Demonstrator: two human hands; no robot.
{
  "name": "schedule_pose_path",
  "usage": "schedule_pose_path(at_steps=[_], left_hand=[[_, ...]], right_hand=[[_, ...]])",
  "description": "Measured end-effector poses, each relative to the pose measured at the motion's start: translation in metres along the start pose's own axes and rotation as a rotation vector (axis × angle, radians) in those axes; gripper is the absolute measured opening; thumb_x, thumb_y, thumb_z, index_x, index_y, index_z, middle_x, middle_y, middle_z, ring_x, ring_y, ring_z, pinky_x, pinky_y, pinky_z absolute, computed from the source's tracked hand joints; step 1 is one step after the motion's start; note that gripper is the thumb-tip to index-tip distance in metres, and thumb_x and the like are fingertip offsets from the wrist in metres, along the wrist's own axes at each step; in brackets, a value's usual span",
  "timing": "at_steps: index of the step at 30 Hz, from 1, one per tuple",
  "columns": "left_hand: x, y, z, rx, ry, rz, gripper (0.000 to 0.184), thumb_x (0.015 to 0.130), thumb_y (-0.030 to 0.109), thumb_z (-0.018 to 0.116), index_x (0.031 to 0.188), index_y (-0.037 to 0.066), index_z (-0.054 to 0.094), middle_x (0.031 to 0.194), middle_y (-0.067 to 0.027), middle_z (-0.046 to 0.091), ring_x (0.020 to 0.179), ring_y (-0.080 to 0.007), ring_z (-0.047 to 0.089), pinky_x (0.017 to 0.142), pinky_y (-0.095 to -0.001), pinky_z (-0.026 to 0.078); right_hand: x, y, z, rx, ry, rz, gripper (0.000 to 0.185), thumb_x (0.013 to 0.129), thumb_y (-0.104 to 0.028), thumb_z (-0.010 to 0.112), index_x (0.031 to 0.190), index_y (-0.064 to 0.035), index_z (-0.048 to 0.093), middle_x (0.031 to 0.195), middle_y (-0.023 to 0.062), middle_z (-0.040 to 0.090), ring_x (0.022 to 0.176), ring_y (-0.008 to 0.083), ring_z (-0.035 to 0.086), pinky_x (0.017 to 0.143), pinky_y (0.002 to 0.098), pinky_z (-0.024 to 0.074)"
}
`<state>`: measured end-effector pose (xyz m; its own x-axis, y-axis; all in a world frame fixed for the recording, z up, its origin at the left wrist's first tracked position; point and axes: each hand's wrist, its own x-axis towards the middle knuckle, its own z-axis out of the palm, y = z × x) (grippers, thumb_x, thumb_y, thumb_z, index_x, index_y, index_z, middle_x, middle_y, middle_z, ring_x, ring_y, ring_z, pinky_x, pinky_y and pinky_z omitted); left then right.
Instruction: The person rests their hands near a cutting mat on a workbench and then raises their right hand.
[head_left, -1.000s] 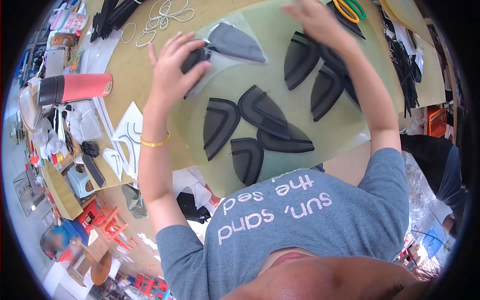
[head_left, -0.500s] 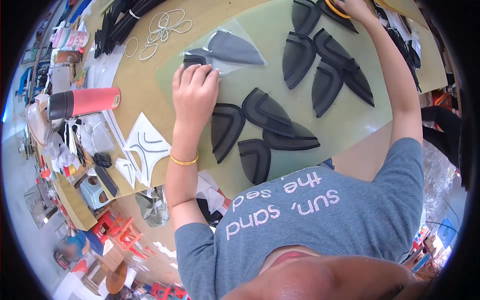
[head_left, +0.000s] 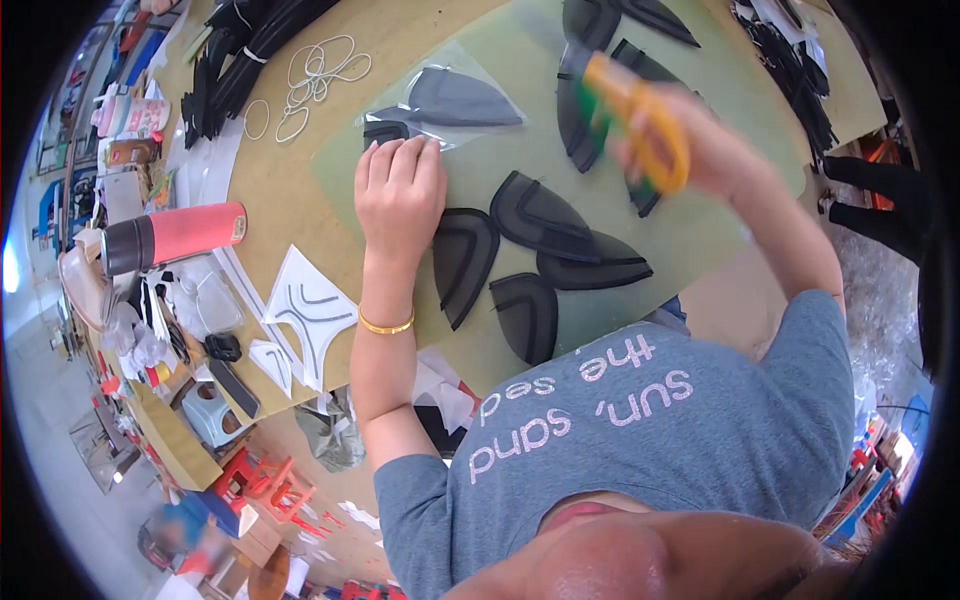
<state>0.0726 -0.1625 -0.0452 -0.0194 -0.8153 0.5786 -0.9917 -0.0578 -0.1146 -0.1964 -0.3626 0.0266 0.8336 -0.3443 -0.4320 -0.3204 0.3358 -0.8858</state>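
My left hand (head_left: 400,205) has its fingers side by side and bent over the edge of a small black piece (head_left: 385,131); the thumb is hidden. Touching this piece is a clear plastic sheet or bag (head_left: 450,130) with a dark curved piece (head_left: 462,98) in it. My right hand (head_left: 675,140), blurred, holds scissors with orange and green handles (head_left: 655,140) above the mat, blades toward the upper left. Black curved mesh pieces lie near my left wrist, among them one upright (head_left: 463,262), one slanted (head_left: 545,215) and one lower down (head_left: 525,318). More lie partly under my right hand.
A greenish mat (head_left: 690,255) covers part of the table. At the left are white cord (head_left: 322,72), bundled black strips (head_left: 250,65), a red bottle (head_left: 195,232) and white paper templates (head_left: 312,312). Black strips (head_left: 790,75) lie at the right. Someone's dark-clothed legs (head_left: 880,205) show there.
My right hand has reached the scissors at the upper right and brought them back over the mat toward the left. My left hand has come down onto the small black piece, its fingers closed together.
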Motion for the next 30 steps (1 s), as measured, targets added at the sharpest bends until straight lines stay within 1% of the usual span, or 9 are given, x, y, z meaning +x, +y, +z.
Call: schedule_pose_path(at_steps=[1,3,6,10,13,22,25,28,30], left_hand=[[0.000,-0.001,0.001,-0.003,0.005,0.002,0.016,0.083,0.011,0.072,0.099,0.009,0.076,0.100,-0.0024,0.072,0.096,-0.0225,0.067,0.093,-0.0422,0.053],[-0.001,-0.001,0.001,-0.011,0.010,0.004,0.016,0.083,0.011,0.071,0.099,0.009,0.076,0.100,-0.0027,0.072,0.095,-0.0226,0.067,0.092,-0.0423,0.053],[0.000,-0.001,-0.001,-0.018,-0.007,0.001,0.017,0.083,0.011,0.072,0.099,0.009,0.076,0.100,-0.0030,0.072,0.096,-0.0228,0.067,0.092,-0.0426,0.053],[0.001,-0.002,-0.001,-0.028,0.000,0.007,0.017,0.083,0.011,0.073,0.099,0.008,0.076,0.099,-0.0035,0.073,0.094,-0.0236,0.067,0.088,-0.0404,0.054],[-0.001,-0.002,-0.001,-0.052,-0.003,0.000,0.017,0.082,0.009,0.074,0.098,0.008,0.075,0.098,-0.0042,0.073,0.092,-0.0243,0.068,0.084,-0.0386,0.055],[0.001,-0.001,0.000,-0.095,-0.006,-0.029,0.017,0.081,0.007,0.073,0.098,0.007,0.074,0.097,-0.0044,0.073,0.088,-0.0240,0.068,0.077,-0.0356,0.056],[0.000,0.000,0.001,-0.101,0.010,-0.030,0.017,0.080,0.008,0.072,0.097,0.006,0.073,0.095,-0.0048,0.071,0.088,-0.0231,0.068,0.076,-0.0348,0.056],[0.000,0.000,0.001,-0.106,0.012,-0.039,0.017,0.081,0.008,0.072,0.097,0.006,0.073,0.095,-0.0049,0.071,0.087,-0.0232,0.068,0.075,-0.0342,0.056],[0.000,-0.001,0.000,-0.106,0.010,-0.042,0.016,0.081,0.008,0.071,0.098,0.006,0.073,0.095,-0.0050,0.071,0.087,-0.0233,0.068,0.075,-0.0339,0.056]], right_hand=[[-0.008,0.011,0.033,0.139,-0.062,0.123,0.057,0.099,-0.058,0.055,0.109,-0.0023,0.060,0.082,0.0064,0.065,0.069,0.0143,0.066,0.060,0.0284,0.0537],[-0.012,0.034,0.060,0.299,-0.204,0.356,0.066,0.097,-0.068,0.052,0.102,-0.0025,0.058,0.078,0.0060,0.061,0.068,0.0156,0.064,0.060,0.0291,0.0534],[-0.001,0.046,0.073,0.433,-0.338,0.479,0.074,0.092,-0.078,0.048,0.100,-0.0045,0.056,0.075,0.0052,0.059,0.065,0.0155,0.062,0.060,0.0288,0.0531],[0.026,0.046,0.089,0.414,-0.282,0.418,0.080,0.089,-0.083,0.047,0.100,-0.0035,0.055,0.072,0.0034,0.056,0.064,0.0157,0.061,0.061,0.0275,0.0521],[0.041,0.049,0.095,0.438,-0.251,0.380,0.080,0.089,-0.082,0.048,0.099,-0.0031,0.054,0.070,0.0026,0.055,0.062,0.0152,0.059,0.060,0.0274,0.0514],[0.044,0.051,0.110,0.410,-0.116,0.278,0.070,0.089,-0.078,0.055,0.093,-0.0087,0.051,0.065,-0.0001,0.049,0.052,0.0093,0.048,0.048,0.0244,0.0409],[0.046,0.041,0.111,0.415,-0.108,0.308,0.071,0.087,-0.078,0.058,0.093,-0.0075,0.051,0.065,-0.0004,0.048,0.052,0.0088,0.048,0.048,0.0237,0.0408],[0.049,0.045,0.112,0.361,-0.081,0.270,0.074,0.086,-0.079,0.059,0.093,-0.0060,0.051,0.063,-0.0005,0.048,0.051,0.0086,0.048,0.046,0.0235,0.0405],[0.050,0.042,0.114,0.346,-0.059,0.280,0.073,0.090,-0.077,0.055,0.096,-0.0047,0.051,0.061,-0.0016,0.046,0.049,0.0079,0.045,0.045,0.0232,0.0373]])
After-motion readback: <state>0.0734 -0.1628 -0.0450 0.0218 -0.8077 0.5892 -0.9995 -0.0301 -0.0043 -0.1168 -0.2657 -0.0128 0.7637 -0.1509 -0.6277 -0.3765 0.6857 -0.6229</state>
